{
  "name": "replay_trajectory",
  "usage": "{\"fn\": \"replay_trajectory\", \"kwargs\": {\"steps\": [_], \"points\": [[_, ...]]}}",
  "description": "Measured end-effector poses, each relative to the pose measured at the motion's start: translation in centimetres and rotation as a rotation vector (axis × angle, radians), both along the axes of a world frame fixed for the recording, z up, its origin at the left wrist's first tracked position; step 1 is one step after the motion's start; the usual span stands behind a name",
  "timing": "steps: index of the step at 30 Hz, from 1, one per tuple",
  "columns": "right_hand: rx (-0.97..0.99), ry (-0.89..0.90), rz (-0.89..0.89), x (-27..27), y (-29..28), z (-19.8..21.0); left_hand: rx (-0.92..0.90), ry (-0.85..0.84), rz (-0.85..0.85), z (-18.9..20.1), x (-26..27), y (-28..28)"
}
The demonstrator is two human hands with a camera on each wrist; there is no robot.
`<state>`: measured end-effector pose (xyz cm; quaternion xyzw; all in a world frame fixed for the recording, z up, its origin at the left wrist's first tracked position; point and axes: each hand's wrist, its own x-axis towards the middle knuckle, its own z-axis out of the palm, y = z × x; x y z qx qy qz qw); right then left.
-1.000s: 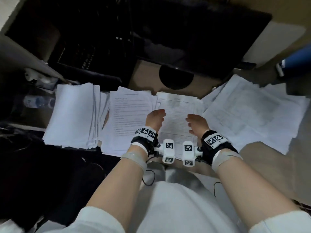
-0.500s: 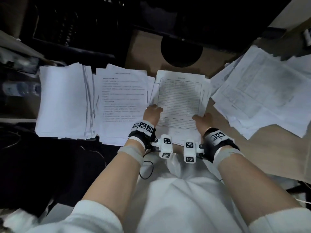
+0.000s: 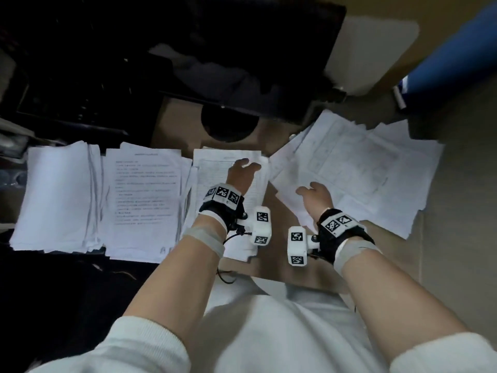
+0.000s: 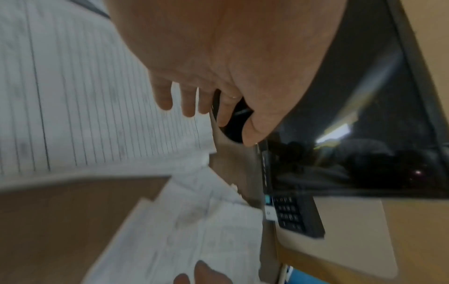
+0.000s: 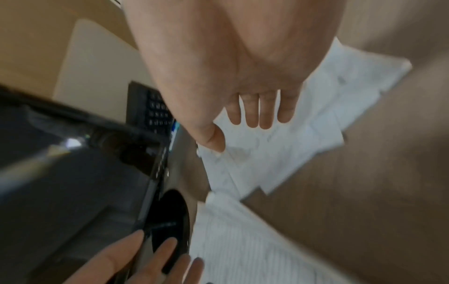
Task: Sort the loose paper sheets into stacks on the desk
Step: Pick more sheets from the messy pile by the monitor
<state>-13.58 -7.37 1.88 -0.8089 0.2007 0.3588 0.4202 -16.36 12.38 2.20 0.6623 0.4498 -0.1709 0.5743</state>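
Three stacks lie side by side on the desk: a blank white stack [image 3: 57,195] at the left, a printed-text stack [image 3: 144,200] beside it, and a lined-form stack [image 3: 215,168] in the middle. My left hand [image 3: 242,170] hovers over the far part of the form stack [image 4: 80,107], fingers straight and spread, holding nothing. A loose spread pile of sheets [image 3: 357,168] covers the right of the desk. My right hand [image 3: 313,195] is open above the near left edge of that pile [image 5: 279,153], palm down and empty.
A dark monitor [image 3: 188,55] with a round black base [image 3: 228,125] stands behind the stacks. A black keypad device [image 4: 296,215] sits behind the loose pile. A blue object [image 3: 451,60] is at the far right. Bare desk [image 3: 443,265] shows at the near right.
Both hands have let go of the form sheet, which now lies on the middle stack. The left hand moved forward over it; the right hand moved right to the loose pile.
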Motion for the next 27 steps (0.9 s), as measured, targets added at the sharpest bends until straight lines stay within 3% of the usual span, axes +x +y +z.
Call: {"fn": "replay_trajectory", "kwargs": {"steps": [3, 7, 12, 15, 18, 27], "points": [[-0.011, 0.013, -0.102, 3.3, -5.7, 0.4, -0.044, 0.075, -0.083, -0.5, 2.4, -6.3], [-0.102, 0.14, -0.185, 5.5, -11.7, -1.0, -0.024, 0.22, 0.03, -2.0, 2.9, -11.7], [-0.201, 0.241, -0.192, 6.1, -15.1, -2.5, 0.031, 0.356, 0.061, -6.7, 2.8, -13.8], [-0.18, 0.261, -0.256, 6.6, -15.6, -3.9, 0.088, 0.383, -0.016, -5.5, 3.8, -14.2], [-0.14, 0.281, -0.34, 7.1, -16.5, -6.9, -0.047, 0.33, 0.036, -5.1, 4.4, -15.0], [-0.227, 0.291, -0.395, 9.1, -17.3, -3.4, -0.335, 0.363, -0.106, -5.1, 5.2, -18.6]]}}
